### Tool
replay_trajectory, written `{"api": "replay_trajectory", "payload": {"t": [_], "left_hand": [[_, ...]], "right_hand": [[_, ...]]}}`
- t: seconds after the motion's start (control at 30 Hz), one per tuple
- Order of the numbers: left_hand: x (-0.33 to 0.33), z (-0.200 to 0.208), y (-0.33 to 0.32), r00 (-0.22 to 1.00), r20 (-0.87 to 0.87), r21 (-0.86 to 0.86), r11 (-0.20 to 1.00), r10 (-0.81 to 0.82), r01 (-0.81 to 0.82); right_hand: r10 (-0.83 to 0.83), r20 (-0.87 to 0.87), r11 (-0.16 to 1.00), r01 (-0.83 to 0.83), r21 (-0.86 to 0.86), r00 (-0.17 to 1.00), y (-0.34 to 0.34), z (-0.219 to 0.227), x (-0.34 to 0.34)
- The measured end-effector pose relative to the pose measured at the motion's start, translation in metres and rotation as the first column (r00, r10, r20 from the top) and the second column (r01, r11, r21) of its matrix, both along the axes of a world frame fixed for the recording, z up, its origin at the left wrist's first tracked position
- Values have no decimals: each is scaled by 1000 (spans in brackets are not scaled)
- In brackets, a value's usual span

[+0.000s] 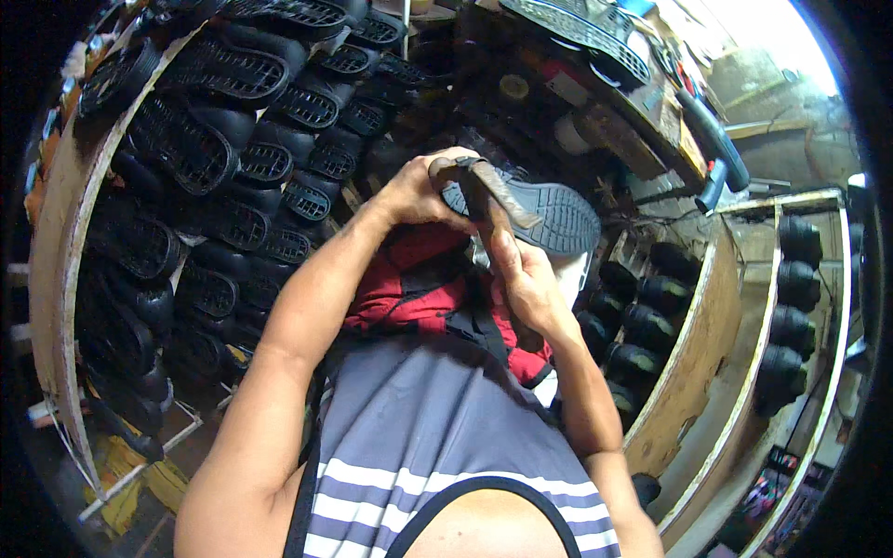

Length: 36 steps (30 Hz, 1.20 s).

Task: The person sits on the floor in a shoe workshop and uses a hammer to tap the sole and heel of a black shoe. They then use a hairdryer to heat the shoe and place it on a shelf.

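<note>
A shoe with a dark grey treaded sole (558, 219) is held sole upward above my lap. My left hand (423, 191) is closed around its near left end, partly behind a tool. My right hand (530, 284) grips the handle of that tool, which looks like a cobbler's hammer (507, 200) with a worn brownish head. The head lies over the sole in this view; whether it touches the sole I cannot tell. The shoe's upper is mostly hidden beneath the sole and my hands. Red and black cloth (400, 279) covers my lap below them.
Racks of black shoes (312, 107) fill the left side. At the upper right, a cluttered workbench (665, 121) holds another sole (581, 37) and a dark blue-grey tool (712, 139). A worn wooden shelf frame (693, 353) with more black shoes (651, 325) stands to the right.
</note>
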State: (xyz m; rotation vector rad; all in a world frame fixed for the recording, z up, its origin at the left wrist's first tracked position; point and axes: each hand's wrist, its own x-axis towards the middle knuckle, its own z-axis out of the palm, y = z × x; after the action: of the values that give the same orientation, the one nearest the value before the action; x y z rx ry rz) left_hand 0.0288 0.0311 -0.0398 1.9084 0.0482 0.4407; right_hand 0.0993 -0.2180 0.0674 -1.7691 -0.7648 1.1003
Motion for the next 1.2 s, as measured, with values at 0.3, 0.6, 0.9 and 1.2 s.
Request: {"api": "replay_trajectory", "payload": {"t": [0.3, 0.6, 0.9, 1.2], "left_hand": [[13, 3, 11, 982, -189, -160, 987, -11, -19], [12, 0, 16, 985, -162, -153, 988, -63, 38], [8, 5, 13, 983, -183, -92, 996, -17, 0], [7, 18, 4, 985, -147, -76, 994, -91, 80]], "right_hand": [[-140, 12, 989, 140, 42, 990, -47, -22, -4], [-55, 500, 991, 110, -81, 864, -87, -14, 2], [-242, 378, 970, 231, 74, 894, -124, -23, 8], [-446, 175, 871, 471, -144, 878, -157, -44, 13]]}}
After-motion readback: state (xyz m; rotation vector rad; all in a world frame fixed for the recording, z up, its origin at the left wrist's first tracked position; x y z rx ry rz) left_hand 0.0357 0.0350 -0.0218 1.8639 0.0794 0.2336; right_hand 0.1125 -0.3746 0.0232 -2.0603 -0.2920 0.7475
